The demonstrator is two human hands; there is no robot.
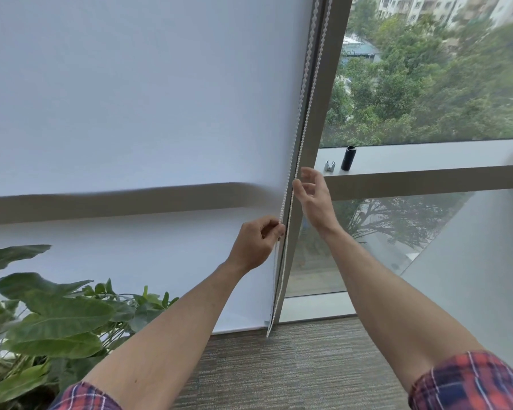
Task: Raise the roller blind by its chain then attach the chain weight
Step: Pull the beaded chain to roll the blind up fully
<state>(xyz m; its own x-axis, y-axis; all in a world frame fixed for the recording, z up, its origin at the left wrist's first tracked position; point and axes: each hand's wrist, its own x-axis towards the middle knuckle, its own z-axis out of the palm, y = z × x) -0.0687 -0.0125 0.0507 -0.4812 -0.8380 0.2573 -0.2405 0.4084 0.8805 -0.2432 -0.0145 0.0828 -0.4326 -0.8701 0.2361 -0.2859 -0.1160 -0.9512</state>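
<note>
Between pinching left hand (259,242) fingers, chain (301,108).

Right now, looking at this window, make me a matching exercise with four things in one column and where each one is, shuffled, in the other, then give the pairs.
Things:
1. left hand
2. right hand
3. black cylinder
4. plant

Places or states:
A. standing on the window ledge
B. pinching the bead chain
C. lower left, in front of the blind
D. fingers open, beside the chain

Pairs: 1-B, 2-D, 3-A, 4-C
</note>
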